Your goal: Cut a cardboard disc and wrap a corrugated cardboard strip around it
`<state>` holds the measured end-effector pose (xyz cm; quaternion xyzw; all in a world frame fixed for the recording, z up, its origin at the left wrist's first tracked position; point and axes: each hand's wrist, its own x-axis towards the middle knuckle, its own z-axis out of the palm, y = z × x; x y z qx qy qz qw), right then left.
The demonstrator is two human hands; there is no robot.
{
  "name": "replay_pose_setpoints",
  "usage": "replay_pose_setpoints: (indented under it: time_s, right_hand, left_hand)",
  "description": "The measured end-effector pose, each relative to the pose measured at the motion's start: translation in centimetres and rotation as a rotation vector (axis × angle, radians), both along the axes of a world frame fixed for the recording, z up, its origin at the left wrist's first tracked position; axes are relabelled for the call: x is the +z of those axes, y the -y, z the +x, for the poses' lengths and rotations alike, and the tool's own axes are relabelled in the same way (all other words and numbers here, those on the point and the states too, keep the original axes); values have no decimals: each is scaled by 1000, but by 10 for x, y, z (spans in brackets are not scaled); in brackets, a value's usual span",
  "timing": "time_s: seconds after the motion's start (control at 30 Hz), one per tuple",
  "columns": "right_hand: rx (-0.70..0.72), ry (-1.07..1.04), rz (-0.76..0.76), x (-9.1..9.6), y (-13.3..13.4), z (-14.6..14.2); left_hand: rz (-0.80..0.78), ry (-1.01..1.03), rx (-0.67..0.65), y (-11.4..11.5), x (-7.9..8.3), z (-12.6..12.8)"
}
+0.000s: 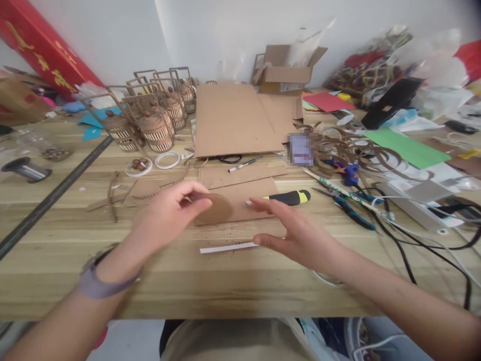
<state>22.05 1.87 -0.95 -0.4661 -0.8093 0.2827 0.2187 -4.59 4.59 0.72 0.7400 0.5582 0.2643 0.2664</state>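
Between the thumb and fingers of my left hand (176, 210) is a round cardboard disc (218, 209), held over the wooden table. My right hand (285, 230) is open to the right of the disc, thumb and fingers apart with nothing between them. Just behind its fingertips lies a black and yellow utility knife (289, 197) on a flat cardboard piece (255, 193). A narrow white strip (227, 247) rests on the table near my right thumb. Dark crumbs are scattered between the strip and the cardboard.
Several small woven lanterns (156, 131) with wooden frames stand at the back left. A large cardboard sheet (229, 120) lies at the back middle. On the right are pliers (353, 213), a blue glue gun (350, 173), brown rings (338, 143) and loose cables (398, 250).
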Motion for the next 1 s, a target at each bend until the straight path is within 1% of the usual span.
replay_pose_setpoints:
  time_s: [0.03,0.1,0.17,0.23,0.3,0.37,0.43,0.53,0.67,0.73,0.83,0.9,1.0]
  right_hand:
    - [18,-65,-30,1,0,-5]
    - [77,-140,-118,1,1,-11]
    - [112,-142,-183,-5,2,-10]
    - [104,-105,-186,-14,1,-4]
    - [79,-65,-162,-23,0,4]
    - [85,-34,-160,-29,-2,9]
    - [105,-10,-160,-30,-3,9]
    - [125,33,-147,-28,-3,3]
    - [155,57,-160,-27,-3,-3]
    - [162,64,-160,-27,-3,-3]
    - [165,94,-150,-28,-3,-3]
    - [170,110,-140,-28,-3,-3]
    - [181,114,-131,-29,-3,-4]
  left_hand:
    - [-40,53,-54,8,-1,12]
    - [-109,140,-166,22,-8,29]
    - [-152,158,-232,30,-19,35]
    - [-91,35,-246,34,-31,29]
    - [-8,-190,-252,36,-42,15]
    - [-12,-374,-278,37,-51,2]
    - [-37,-465,-295,39,-58,-6]
    - [-31,-488,-306,41,-64,-9]
    - [35,-422,-337,42,-64,-8]
    - [86,-376,-346,41,-60,-8]
    - [159,-276,-328,41,-50,-2]
    - [153,-178,-307,41,-43,6]
    - [74,-31,-275,40,-37,21]
